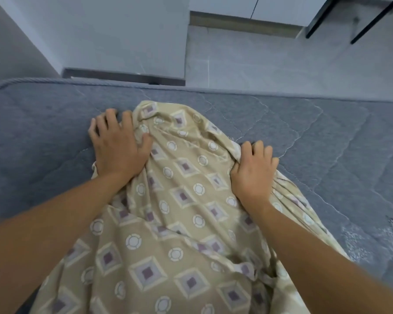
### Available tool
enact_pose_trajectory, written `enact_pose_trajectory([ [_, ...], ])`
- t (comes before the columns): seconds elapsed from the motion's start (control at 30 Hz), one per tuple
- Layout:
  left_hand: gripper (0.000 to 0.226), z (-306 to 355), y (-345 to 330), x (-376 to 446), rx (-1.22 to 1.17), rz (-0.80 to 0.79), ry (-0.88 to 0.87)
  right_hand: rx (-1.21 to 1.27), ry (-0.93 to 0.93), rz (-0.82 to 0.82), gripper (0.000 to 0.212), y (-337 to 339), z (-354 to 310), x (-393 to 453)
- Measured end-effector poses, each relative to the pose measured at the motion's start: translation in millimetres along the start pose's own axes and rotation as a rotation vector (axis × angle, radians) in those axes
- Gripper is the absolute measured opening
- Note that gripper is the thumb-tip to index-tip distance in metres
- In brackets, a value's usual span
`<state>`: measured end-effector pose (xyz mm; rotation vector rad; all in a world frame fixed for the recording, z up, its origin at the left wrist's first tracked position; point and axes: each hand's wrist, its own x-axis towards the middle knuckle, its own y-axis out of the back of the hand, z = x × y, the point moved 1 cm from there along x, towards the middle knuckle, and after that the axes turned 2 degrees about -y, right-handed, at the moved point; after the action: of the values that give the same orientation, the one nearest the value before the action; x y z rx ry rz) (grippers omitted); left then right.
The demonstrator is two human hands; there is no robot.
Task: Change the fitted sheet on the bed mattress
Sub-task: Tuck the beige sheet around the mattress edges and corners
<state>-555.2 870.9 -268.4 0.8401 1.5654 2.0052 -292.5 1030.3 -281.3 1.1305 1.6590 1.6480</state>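
Fitted sheet of beige cloth with a pattern of purple squares and white circles point(179, 200) lies bunched in the middle of the bare grey quilted mattress point(43, 132), reaching toward its far edge. At its left edge, the left hand point(117, 143) presses flat, fingers straight and spread, partly on the mattress. At its right edge, the right hand point(254, 171) has its grip clamped on a fold of the sheet. Beyond the mattress is a grey tiled floor point(259, 62).
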Motion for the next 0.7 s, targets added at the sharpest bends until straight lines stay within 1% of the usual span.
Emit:
enact_pose_trajectory([
  [0.2, 0.045, 0, 0, -5, -0.005, 0.016, 0.007, -0.009, -0.011, -0.007, 0.017, 1, 0, -3],
  [0.3, 0.044, 4, 2, -2, 0.008, 0.005, 0.018, -0.001, -0.018, -0.015, 0.016, 2, 1, 1],
  [0.5, 0.039, 4, 0, -3, 0.034, 0.002, 0.026, 0.024, 0.005, -0.077, 0.015, 7, 3, 5],
  [0.63, 0.030, 3, -1, 12, 0.061, -0.004, 0.019, 0.029, 0.027, -0.047, 0.013, 1, 7, 40],
  [0.7, 0.026, 2, -3, 21, 0.052, 0.002, -0.022, 0.024, 0.052, -0.021, 0.014, -4, 6, 64],
])
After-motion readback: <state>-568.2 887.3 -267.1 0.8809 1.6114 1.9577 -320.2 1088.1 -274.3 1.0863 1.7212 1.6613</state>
